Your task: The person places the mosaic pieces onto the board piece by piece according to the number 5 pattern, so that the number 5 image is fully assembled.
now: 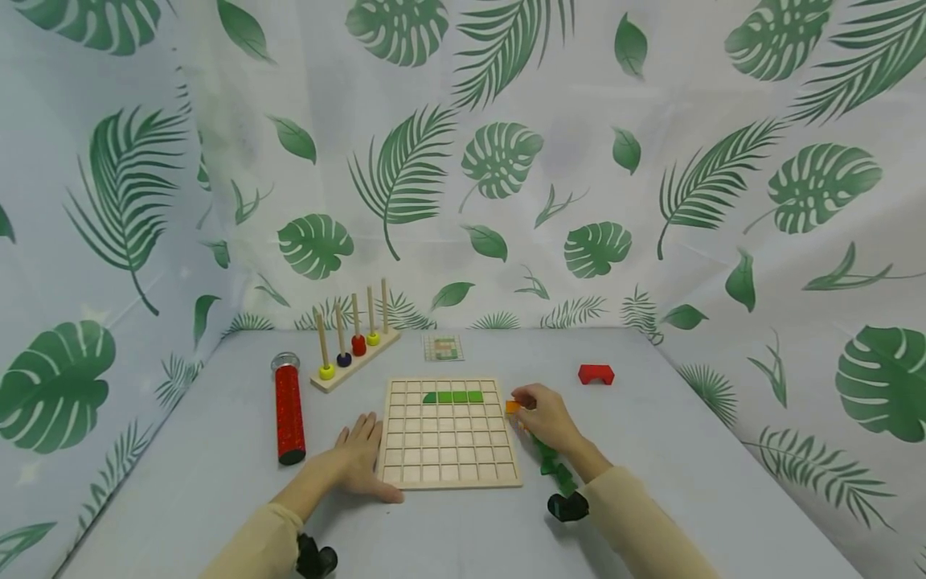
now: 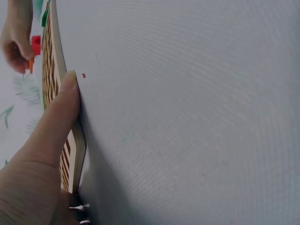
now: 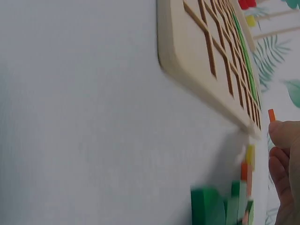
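Observation:
A square wooden grid board (image 1: 454,485) lies on the table with a row of green tiles (image 1: 453,397) in its upper part. My left hand (image 1: 358,460) rests at the board's left edge, fingers straight, its thumb (image 2: 63,115) along the near edge. Just off the board's right side, my right hand (image 1: 551,418) pinches a small orange tile (image 1: 513,407) between thumb and fingertips; the right wrist view shows the tile (image 3: 271,115) jutting from the fingers. Below that hand are green pieces (image 1: 555,468), partly hidden by the forearm, with a yellow piece (image 3: 251,155) near them.
A red notched block (image 1: 596,374) stands at the back right. To the left are a red cylinder (image 1: 288,414) and a wooden peg stand (image 1: 356,360) with coloured beads. Behind the board lies a small pattern card (image 1: 444,348). A leaf-print curtain (image 1: 499,233) encloses the table.

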Tool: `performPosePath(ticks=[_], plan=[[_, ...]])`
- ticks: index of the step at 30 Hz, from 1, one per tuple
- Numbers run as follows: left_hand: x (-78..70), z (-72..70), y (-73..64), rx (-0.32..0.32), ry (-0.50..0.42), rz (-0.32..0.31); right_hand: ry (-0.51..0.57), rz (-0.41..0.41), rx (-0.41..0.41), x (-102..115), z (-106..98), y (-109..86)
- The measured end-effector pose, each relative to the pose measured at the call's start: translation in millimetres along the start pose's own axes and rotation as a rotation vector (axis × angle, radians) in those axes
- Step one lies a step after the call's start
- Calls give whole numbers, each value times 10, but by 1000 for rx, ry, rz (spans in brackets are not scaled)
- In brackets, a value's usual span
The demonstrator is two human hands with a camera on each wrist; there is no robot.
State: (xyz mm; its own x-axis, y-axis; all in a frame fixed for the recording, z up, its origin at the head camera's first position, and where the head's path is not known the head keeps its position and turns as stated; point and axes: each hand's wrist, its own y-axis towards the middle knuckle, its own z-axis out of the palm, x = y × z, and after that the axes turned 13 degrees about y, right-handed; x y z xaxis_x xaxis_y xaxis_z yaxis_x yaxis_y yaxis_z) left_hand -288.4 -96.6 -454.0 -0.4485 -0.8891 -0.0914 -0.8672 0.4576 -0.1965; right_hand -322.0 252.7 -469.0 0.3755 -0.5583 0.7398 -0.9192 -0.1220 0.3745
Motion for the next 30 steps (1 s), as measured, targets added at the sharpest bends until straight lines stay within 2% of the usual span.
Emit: performPosePath(ticks=[7, 14, 30], plan=[[0, 10, 5, 11, -7, 6, 17, -54, 46, 106, 322, 64], [12, 43, 37, 13, 9, 4, 72, -93, 89, 241, 521, 127], [22, 46, 34, 1, -3, 6, 58, -105, 174, 375, 958, 295]])
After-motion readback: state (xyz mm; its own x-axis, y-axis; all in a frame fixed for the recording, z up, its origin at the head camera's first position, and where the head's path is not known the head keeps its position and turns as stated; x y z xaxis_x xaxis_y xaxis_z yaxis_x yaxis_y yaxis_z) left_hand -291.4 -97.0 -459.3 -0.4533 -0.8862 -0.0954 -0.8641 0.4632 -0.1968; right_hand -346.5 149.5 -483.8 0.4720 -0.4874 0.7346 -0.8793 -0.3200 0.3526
